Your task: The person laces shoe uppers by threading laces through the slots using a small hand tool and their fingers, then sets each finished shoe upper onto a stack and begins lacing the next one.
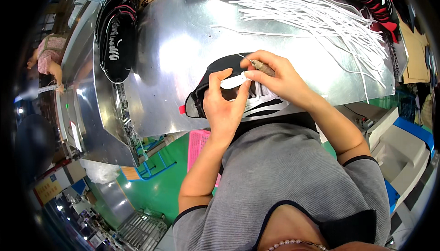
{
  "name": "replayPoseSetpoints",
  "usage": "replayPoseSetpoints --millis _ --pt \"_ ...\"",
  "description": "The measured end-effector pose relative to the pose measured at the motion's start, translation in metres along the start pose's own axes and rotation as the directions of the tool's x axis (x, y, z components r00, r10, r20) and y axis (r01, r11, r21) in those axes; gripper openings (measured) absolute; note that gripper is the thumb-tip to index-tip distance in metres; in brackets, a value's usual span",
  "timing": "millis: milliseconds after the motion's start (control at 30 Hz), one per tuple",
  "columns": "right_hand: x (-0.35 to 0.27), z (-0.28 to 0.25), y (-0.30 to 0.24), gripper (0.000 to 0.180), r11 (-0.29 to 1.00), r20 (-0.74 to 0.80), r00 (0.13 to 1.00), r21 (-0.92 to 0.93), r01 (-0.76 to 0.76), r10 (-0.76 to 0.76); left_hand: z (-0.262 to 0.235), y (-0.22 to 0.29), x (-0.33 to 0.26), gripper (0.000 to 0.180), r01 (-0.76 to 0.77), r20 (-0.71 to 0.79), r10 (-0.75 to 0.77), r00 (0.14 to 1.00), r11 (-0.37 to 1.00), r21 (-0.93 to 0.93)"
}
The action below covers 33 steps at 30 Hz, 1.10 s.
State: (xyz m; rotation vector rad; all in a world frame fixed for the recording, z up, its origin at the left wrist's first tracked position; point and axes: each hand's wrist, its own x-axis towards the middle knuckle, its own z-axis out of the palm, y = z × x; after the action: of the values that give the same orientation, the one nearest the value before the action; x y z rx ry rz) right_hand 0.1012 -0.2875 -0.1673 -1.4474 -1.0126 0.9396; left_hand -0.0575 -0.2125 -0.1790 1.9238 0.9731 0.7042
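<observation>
A black shoe upper [223, 63] with grey and white side panels and a red tab lies on the metal table in front of me. My left hand [224, 106] is over it, thumb and fingers closed on a flat white piece [233, 82] at its opening. In my right hand [283, 80] is a hooked awl [262, 66] with a tape-wrapped handle, its thin metal tip pointing left above the upper. My right thumb and a fingertip meet at the right end of the white piece. Both hands partly cover the upper.
White shoelaces [311, 17] are spread across the far right of the metal table [169, 86]. Rows of nested black and red shoe uppers [118, 40] line its left and far edges. A pink basket [197, 148] stands below the front edge. Another person [49, 56] is at far left.
</observation>
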Motion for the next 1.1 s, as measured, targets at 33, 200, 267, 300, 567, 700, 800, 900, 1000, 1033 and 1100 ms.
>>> replayPoseSetpoints --millis 33,200,267,300,567,700,800,900,1000,1033,1100 --pt "-0.005 0.0 -0.006 0.026 1.0 -0.029 1.0 0.007 -0.009 0.009 0.001 -0.003 -0.001 0.034 -0.084 -0.018 0.084 0.996 0.996 -0.001" --pt "-0.026 -0.01 -0.007 0.012 0.947 0.047 0.993 -0.3 0.113 -0.104 0.002 -0.007 -0.005 0.036 -0.003 -0.057 0.0 0.998 0.999 -0.051" --pt "-0.027 -0.01 -0.006 0.012 0.914 0.049 0.989 -0.378 0.15 -0.142 0.003 -0.008 -0.007 0.035 0.043 -0.064 -0.049 0.997 0.995 -0.09" --pt "-0.027 -0.011 -0.005 0.012 0.872 0.058 0.982 -0.453 0.187 -0.181 0.003 -0.008 -0.007 0.035 0.041 -0.06 -0.047 0.997 0.995 -0.092" --pt "-0.02 -0.007 -0.002 0.011 0.786 0.09 0.963 -0.561 0.259 -0.252 0.001 -0.008 -0.008 0.039 0.019 -0.04 -0.02 0.999 0.999 -0.033" --pt "-0.014 -0.009 -0.009 0.011 0.677 0.21 0.938 -0.65 0.345 -0.276 0.002 -0.006 -0.007 0.038 0.001 -0.028 -0.001 1.0 1.0 -0.011" --pt "-0.004 -0.002 -0.007 0.016 0.623 0.257 0.938 -0.702 0.347 -0.233 0.002 0.006 -0.01 0.037 0.044 0.042 -0.04 0.998 0.993 -0.107" --pt "0.005 0.029 0.009 0.022 0.624 0.136 0.952 -0.728 0.283 -0.273 0.004 0.006 -0.006 0.038 -0.158 -0.017 0.157 0.987 0.986 -0.044" --pt "0.004 0.012 -0.004 0.018 0.649 0.134 0.968 -0.721 0.243 -0.213 0.001 0.01 0.0 0.039 0.076 0.036 -0.07 0.997 0.969 -0.235" --pt "0.001 0.0 -0.011 0.016 0.68 0.144 0.962 -0.683 0.267 -0.233 -0.002 0.008 0.003 0.04 0.161 0.095 -0.137 0.986 0.934 -0.318" --pt "-0.013 -0.015 -0.019 0.013 0.738 0.123 0.978 -0.642 0.208 -0.168 -0.002 0.007 0.006 0.038 0.19 0.09 -0.169 0.982 0.911 -0.366"
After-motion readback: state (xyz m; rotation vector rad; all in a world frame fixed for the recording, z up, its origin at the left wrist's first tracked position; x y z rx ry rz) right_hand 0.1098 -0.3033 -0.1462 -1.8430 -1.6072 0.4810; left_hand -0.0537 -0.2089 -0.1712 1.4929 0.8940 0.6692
